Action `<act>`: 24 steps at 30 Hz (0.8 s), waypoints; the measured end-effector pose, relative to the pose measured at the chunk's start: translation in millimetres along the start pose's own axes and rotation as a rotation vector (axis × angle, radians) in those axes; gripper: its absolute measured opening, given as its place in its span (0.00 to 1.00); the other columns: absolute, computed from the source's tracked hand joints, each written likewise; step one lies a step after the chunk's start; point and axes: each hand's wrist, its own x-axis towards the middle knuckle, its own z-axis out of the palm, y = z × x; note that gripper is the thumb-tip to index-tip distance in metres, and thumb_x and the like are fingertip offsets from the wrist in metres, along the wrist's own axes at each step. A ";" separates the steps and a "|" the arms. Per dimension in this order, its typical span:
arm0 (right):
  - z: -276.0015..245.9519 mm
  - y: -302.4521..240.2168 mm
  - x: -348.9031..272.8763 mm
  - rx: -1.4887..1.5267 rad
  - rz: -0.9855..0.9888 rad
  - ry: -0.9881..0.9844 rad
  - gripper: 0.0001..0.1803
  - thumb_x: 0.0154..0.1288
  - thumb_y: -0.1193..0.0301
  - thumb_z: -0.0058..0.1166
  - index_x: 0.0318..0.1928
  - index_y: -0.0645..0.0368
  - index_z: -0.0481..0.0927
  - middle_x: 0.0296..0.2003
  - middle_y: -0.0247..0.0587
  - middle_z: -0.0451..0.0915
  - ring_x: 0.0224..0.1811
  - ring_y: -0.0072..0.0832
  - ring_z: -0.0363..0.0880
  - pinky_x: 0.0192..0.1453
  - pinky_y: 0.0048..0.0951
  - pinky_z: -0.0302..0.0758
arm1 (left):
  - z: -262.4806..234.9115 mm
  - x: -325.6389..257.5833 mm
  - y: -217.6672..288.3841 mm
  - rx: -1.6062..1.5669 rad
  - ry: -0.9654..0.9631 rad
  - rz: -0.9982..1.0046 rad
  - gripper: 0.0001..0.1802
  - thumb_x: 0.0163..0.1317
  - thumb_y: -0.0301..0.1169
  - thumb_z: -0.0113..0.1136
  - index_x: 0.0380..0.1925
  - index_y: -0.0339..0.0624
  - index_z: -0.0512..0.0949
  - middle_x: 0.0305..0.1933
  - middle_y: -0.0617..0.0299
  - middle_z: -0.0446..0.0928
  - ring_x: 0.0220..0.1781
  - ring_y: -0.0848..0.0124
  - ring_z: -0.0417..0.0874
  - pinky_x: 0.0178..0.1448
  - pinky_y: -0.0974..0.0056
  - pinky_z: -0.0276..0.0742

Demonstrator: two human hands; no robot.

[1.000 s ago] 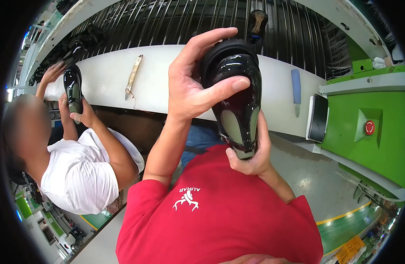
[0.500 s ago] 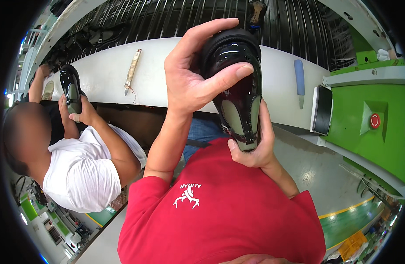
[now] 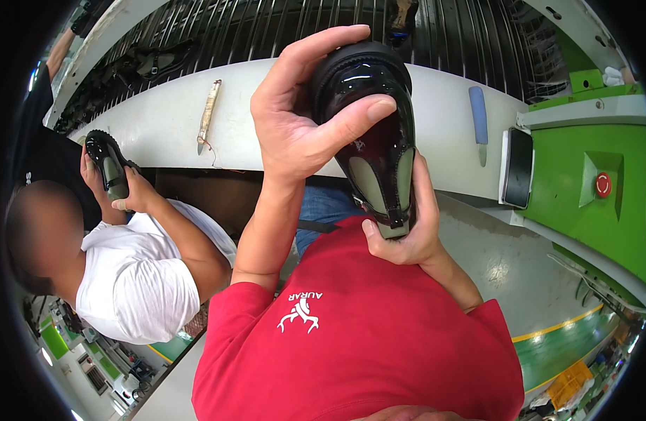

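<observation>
Between my two hands is a glossy black shoe (image 3: 368, 137) with a thick dark sole and a grey-green last showing through its openings. My left hand (image 3: 312, 119) wraps the toe end, the thumb lying across the upper and the fingers over the sole edge. At the heel end, my right hand (image 3: 411, 224) cups the shoe from below, its thumb near the grey-green heel of the last. The shoe's toe points away from me, over the white worktop (image 3: 246, 119). The underside of the sole is hidden.
A light-handled knife (image 3: 209, 116) and a blue-handled knife (image 3: 479, 123) lie on the worktop. A phone (image 3: 517, 168) sits by the green machine with its red button (image 3: 603, 184). Beyond runs a roller conveyor (image 3: 267, 35) with shoes. At left, a co-worker holds another shoe (image 3: 111, 165).
My hands and the shoe have shifted very slightly left, with the same hold. The co-worker's shoe has tilted and moved lower; another person in dark clothing shows more at far left.
</observation>
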 end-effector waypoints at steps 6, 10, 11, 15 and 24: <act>0.0 0.8 4.2 -0.036 -0.064 0.008 0.63 0.53 0.77 0.66 0.86 0.76 0.44 0.73 0.59 0.67 0.69 0.38 0.80 0.67 0.35 0.83 | 0.3 0.1 -0.4 -0.004 0.003 0.001 0.36 0.56 0.25 0.87 0.66 0.30 0.82 0.51 0.53 0.91 0.52 0.69 0.93 0.60 0.64 0.90; 1.6 -0.7 1.0 0.013 0.007 0.011 0.63 0.53 0.77 0.66 0.86 0.76 0.44 0.73 0.58 0.67 0.68 0.38 0.80 0.66 0.35 0.84 | 0.1 0.5 -0.1 0.001 0.002 0.004 0.36 0.56 0.25 0.87 0.65 0.30 0.82 0.51 0.54 0.91 0.52 0.69 0.93 0.60 0.65 0.89; 1.8 -0.6 1.1 0.009 0.005 0.011 0.63 0.53 0.77 0.66 0.86 0.76 0.44 0.73 0.58 0.67 0.68 0.37 0.80 0.66 0.35 0.84 | 0.1 0.4 -0.3 0.001 0.002 0.006 0.36 0.56 0.24 0.87 0.65 0.30 0.82 0.51 0.54 0.91 0.52 0.69 0.93 0.60 0.65 0.89; 2.7 -0.4 1.5 0.007 -0.001 0.013 0.63 0.52 0.78 0.66 0.86 0.75 0.45 0.71 0.57 0.68 0.66 0.37 0.81 0.65 0.34 0.84 | 0.1 -0.9 -0.3 0.001 0.007 0.006 0.36 0.57 0.24 0.86 0.65 0.30 0.82 0.51 0.54 0.91 0.52 0.69 0.93 0.60 0.65 0.89; 6.3 -3.1 1.9 0.031 0.002 0.047 0.62 0.50 0.78 0.67 0.84 0.76 0.49 0.68 0.55 0.69 0.64 0.37 0.81 0.63 0.35 0.83 | -1.8 -4.5 7.4 0.067 -0.021 -0.060 0.39 0.61 0.31 0.84 0.70 0.26 0.78 0.57 0.47 0.90 0.56 0.68 0.91 0.65 0.65 0.85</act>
